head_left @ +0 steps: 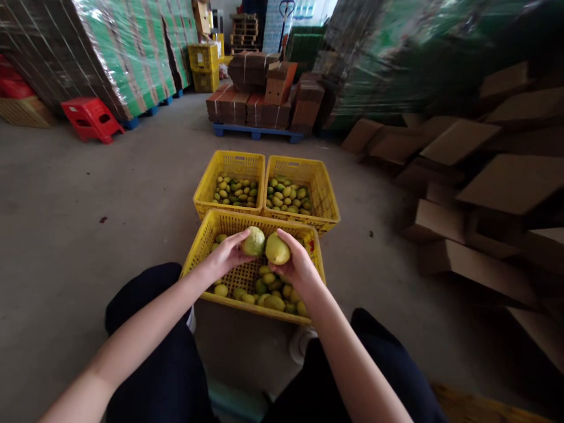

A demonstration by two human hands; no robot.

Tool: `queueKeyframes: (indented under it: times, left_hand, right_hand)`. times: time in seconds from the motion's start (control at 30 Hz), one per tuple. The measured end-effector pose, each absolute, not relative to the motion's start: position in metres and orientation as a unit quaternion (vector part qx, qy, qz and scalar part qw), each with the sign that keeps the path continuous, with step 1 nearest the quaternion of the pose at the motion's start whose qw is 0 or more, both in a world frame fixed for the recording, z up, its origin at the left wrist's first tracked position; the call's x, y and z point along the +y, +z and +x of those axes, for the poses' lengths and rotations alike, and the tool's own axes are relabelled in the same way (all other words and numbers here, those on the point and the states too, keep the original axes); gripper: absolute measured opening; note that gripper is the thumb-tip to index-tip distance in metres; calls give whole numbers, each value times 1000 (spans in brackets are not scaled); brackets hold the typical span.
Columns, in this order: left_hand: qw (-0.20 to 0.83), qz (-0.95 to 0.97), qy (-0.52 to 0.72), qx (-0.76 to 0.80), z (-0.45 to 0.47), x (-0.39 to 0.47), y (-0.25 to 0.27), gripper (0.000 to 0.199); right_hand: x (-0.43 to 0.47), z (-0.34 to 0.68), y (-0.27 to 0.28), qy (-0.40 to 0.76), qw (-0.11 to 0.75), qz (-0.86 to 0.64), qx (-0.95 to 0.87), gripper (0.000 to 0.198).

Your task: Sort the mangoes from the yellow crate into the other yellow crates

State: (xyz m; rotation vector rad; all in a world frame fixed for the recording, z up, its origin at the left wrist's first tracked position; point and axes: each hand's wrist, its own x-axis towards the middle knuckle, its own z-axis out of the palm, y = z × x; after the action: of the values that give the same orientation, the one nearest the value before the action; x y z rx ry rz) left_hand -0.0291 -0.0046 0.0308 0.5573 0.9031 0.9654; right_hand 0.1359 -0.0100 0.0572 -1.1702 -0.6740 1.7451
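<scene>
Between my knees stands a yellow plastic crate with several yellow-green lemons on its slotted floor. Above it, my left hand is closed around a green-tinged lemon. A yellower lemon is gripped in my right hand, thumb on top and fingers beneath. The two held lemons are side by side, almost touching. Some fruit at the crate's left and back is partly hidden by my hands.
Two more yellow crates, a left one and a right one, hold lemons just beyond. Flattened cartons lie on a blue pallet. A red stool stands left; loose cardboard boxes are piled right.
</scene>
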Motion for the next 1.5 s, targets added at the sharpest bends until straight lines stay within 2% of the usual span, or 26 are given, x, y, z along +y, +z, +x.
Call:
queueKeyframes:
  times: [0.13,0.23,0.47,0.7,1.0,1.1,1.2,1.27,1.37,1.5]
  left_hand:
    - [740,309,478,358,-34,-2,38,34]
    - [754,281,497,325,-33,-3,44,39]
    - [766,144,522,346,-34,0,47,36]
    - [737,172,552,351,-32,-1,45,29]
    - [763,43,531,366,-29,3,44,26]
    - [752,-11,546,370,-25,1,44,30]
    - [725,-45,580,367,-21,-2,47,19]
    - [718,-49,589,368,-19,-3,48,13]
    - [741,-16,570,353,-21,-3,48,20]
    - [772,27,550,317,-25,-3,48,32]
  right_hand:
    - [-9,139,59,686,515,-422,-293,26]
    - [-7,138,59,704,537,-378,-270,26]
    - [-10,128,56,734,500,-407,-213,27]
    - [-7,122,57,729,520,-427,-127,23]
    - [-4,121,61,758,482,-429,-98,45]
    - [-5,124,61,767,487,-408,-95,36]
    - [-5,127,59,750,517,-403,-90,22]
    - [-5,128,57,761,518,-382,-79,24]
    - [-4,127,56,782,500,-367,-58,33]
    - [-3,124,54,748,513,-419,-29,40]
